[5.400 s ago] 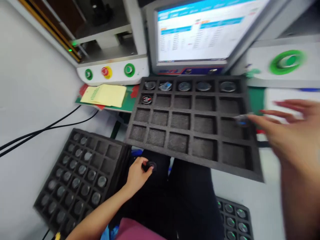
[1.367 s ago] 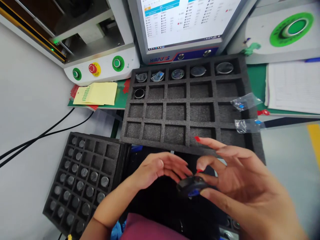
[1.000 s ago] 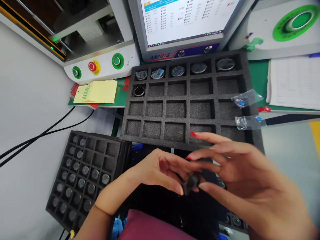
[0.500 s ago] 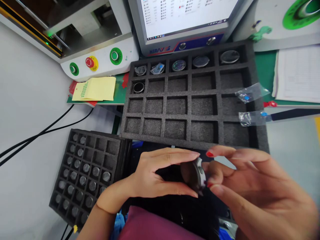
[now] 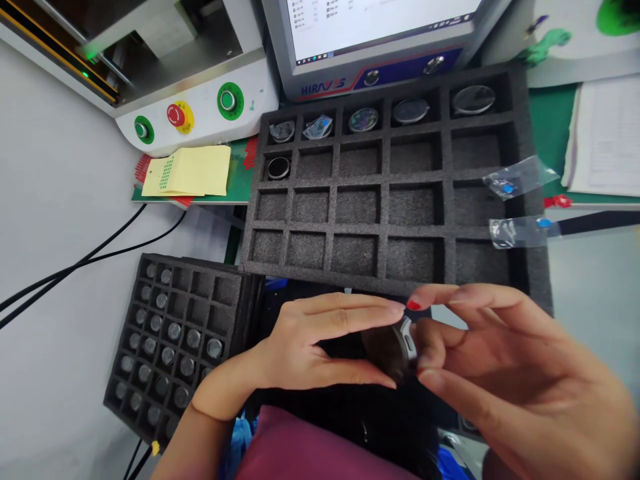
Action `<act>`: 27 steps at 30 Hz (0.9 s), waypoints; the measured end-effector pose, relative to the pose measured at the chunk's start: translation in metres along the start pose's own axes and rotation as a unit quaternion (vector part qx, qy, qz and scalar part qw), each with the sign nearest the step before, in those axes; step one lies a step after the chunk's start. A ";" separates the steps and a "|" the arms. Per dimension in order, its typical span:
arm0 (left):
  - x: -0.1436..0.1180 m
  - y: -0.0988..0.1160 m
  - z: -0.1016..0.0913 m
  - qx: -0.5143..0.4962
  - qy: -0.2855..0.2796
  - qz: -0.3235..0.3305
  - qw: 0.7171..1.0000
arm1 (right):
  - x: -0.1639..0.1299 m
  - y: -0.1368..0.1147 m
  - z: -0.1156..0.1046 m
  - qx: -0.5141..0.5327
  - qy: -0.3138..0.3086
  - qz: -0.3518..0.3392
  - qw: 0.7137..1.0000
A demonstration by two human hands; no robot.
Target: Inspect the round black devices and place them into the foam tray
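Between my two hands, over my lap, is a small round dark part [image 5: 395, 347] with a metal rim, turned on edge. My left hand [image 5: 320, 347] pinches it from the left with thumb and fingers. From the right, the fingertips of my right hand [image 5: 500, 373] close on its rim. Just beyond them lies a large black foam tray [image 5: 385, 180] with square pockets; its far row holds several round parts [image 5: 363, 119], and one dark ring [image 5: 278, 167] sits in the second row.
A smaller foam tray [image 5: 175, 333] full of round parts lies at lower left. Two clear film strips [image 5: 517, 179] rest on the big tray's right edge. Behind are a monitor [image 5: 370, 33], a button panel [image 5: 200, 113], yellow notes [image 5: 187, 171] and black cables [image 5: 90, 257].
Both hands stay joined on the round part; it has been turned from lying flat to standing on edge. The view has tilted down slightly.
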State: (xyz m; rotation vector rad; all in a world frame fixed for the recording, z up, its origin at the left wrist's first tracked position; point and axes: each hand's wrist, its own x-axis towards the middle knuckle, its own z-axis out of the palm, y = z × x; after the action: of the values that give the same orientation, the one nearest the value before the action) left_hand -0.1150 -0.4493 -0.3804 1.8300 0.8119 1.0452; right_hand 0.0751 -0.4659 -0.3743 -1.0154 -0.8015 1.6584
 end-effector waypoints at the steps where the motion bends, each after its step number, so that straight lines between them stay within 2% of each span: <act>1: 0.000 0.000 0.000 0.002 -0.001 -0.001 1.000 | 0.001 0.000 -0.001 0.003 -0.014 0.001 1.000; 6: -0.001 -0.001 -0.002 0.013 -0.011 -0.002 1.000 | 0.004 0.002 -0.006 0.007 -0.025 0.003 1.000; 10: 0.000 -0.002 -0.002 0.025 -0.014 0.007 1.000 | 0.008 0.002 -0.012 0.004 -0.062 0.009 0.998; 19: -0.001 -0.005 -0.001 0.040 -0.006 0.025 0.999 | 0.010 0.003 -0.013 -0.016 -0.052 0.006 0.999; 27: -0.001 -0.006 0.000 0.033 -0.009 0.022 0.999 | 0.013 0.002 -0.018 -0.024 -0.063 0.039 0.997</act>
State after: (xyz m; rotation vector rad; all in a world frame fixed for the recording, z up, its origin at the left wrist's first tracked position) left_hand -0.1159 -0.4477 -0.3864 1.9179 0.8085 1.0392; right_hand 0.0885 -0.4537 -0.3869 -0.9937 -0.8984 1.7907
